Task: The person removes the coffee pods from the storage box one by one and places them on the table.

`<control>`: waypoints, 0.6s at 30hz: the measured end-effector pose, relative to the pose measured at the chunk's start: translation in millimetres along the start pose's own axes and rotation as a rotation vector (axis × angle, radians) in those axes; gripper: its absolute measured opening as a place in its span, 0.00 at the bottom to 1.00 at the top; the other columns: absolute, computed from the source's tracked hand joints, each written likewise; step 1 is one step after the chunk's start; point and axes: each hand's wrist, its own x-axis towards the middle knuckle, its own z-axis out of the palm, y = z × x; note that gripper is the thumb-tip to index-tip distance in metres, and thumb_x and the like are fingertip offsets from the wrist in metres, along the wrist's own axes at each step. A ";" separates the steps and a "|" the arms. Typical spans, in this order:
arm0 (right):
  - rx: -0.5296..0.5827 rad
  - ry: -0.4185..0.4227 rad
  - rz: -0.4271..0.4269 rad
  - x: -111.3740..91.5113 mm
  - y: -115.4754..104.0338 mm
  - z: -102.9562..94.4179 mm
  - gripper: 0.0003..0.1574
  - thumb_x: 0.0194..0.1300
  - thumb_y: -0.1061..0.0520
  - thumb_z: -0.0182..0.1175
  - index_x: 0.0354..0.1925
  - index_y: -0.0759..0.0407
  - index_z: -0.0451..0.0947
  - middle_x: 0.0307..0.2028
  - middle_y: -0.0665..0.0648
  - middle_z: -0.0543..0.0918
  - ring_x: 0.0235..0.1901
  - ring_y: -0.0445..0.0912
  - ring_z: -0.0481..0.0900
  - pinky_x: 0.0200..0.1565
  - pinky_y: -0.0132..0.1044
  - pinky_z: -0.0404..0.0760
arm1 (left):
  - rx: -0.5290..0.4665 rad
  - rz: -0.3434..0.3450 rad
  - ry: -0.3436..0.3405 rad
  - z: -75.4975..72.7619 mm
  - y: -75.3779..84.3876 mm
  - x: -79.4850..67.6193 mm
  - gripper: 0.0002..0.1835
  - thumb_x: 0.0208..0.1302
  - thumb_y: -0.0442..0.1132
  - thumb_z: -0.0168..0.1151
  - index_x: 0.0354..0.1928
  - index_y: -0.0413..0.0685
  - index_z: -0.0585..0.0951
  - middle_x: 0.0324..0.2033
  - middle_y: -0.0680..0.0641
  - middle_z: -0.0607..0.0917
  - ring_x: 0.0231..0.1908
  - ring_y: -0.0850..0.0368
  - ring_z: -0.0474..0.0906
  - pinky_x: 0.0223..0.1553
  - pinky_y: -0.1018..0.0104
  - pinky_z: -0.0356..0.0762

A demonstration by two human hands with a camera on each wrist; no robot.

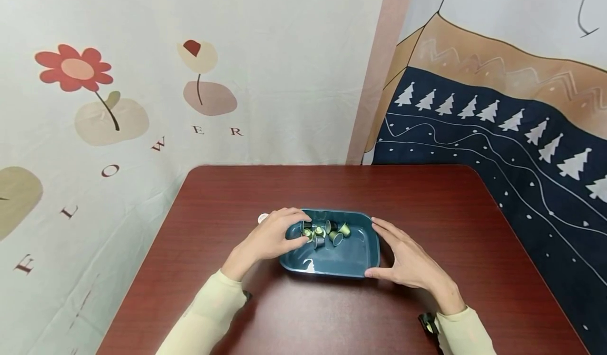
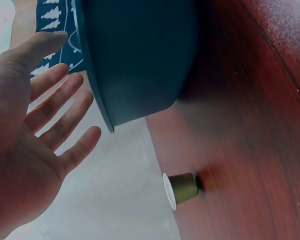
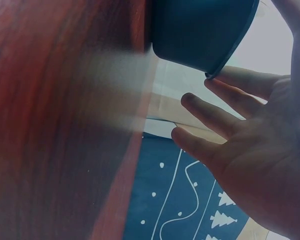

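Note:
A dark blue rectangular dish [image 1: 351, 257] stands on the table, with several small coffee capsules [image 1: 335, 238] in green and dark grey lying loose toward its far left part. My left hand [image 1: 271, 237] hovers over the left end of the dish, its fingers loosely extended near the capsules there. In the left wrist view that hand's palm looks bare. At the opposite end my right hand [image 1: 407, 256] spans the short side, fingertips at the far corner and thumb at the near corner. Its fingers are spread and fairly straight in the right wrist view.
One olive-green coffee capsule [image 2: 184, 188] stands upright on the table outside the dish, white lid up, just beyond the left hand. The reddish-brown table [image 1: 322, 313] runs back to a printed cloth [image 1: 294, 81] that hangs behind it.

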 end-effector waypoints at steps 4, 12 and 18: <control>0.003 0.008 -0.002 -0.4 0.0 -0.3 0.73 0.58 0.25 0.83 0.87 0.55 0.65 0.87 0.57 0.67 0.81 0.63 0.72 0.74 0.73 0.78 | 0.036 0.045 -0.022 4.6 0.6 3.0 0.24 0.72 0.46 0.78 0.65 0.43 0.88 0.62 0.45 0.91 0.63 0.46 0.89 0.66 0.44 0.87; 0.000 0.009 -0.001 -0.8 0.1 -0.1 0.73 0.58 0.26 0.83 0.87 0.55 0.65 0.87 0.57 0.67 0.81 0.63 0.73 0.73 0.73 0.79 | 0.119 0.111 -0.050 11.6 4.5 12.1 0.21 0.71 0.47 0.78 0.61 0.46 0.91 0.58 0.48 0.93 0.59 0.49 0.91 0.59 0.48 0.89; 0.002 0.010 0.000 -0.4 0.9 0.3 0.73 0.58 0.26 0.84 0.87 0.55 0.65 0.87 0.57 0.67 0.81 0.62 0.73 0.73 0.72 0.80 | 0.161 0.116 -0.115 15.4 7.1 19.0 0.21 0.71 0.48 0.78 0.62 0.49 0.91 0.58 0.49 0.93 0.60 0.49 0.90 0.59 0.47 0.88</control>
